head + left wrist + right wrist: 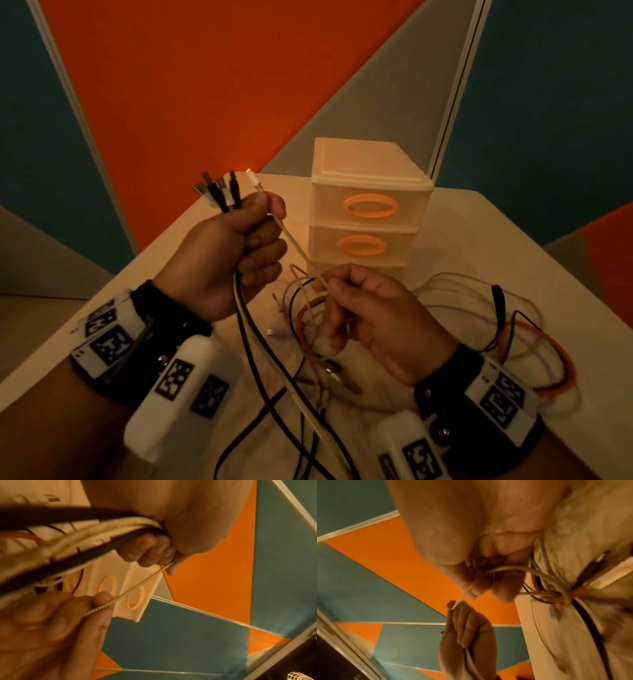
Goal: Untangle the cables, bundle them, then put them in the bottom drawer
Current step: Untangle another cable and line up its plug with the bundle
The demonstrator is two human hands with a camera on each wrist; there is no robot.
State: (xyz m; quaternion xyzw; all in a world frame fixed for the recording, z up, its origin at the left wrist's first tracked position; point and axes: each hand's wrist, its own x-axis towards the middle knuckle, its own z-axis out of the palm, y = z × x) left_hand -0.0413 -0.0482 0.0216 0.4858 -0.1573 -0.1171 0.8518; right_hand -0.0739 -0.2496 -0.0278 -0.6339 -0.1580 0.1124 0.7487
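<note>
My left hand (253, 236) is raised and grips a bunch of black and white cables, their plugs (219, 192) fanning out above the fist. One white braided cable (294, 243) runs taut from its thumb and forefinger down to my right hand (342, 308), which pinches it just above the table. In the left wrist view the braided cable (137, 588) stretches between both hands in front of the drawer unit (120, 585). A tangle (301, 318) of orange, purple, black and white cables lies under my right hand. The cream drawer unit (370, 181) has all drawers pushed in; my right hand hides the bottom one.
Loose loops of orange, purple and black cable (534, 342) spread over the white table (513, 240) to the right of my right wrist. Black cables trail toward the near edge. Orange, teal and grey wall panels stand behind the table.
</note>
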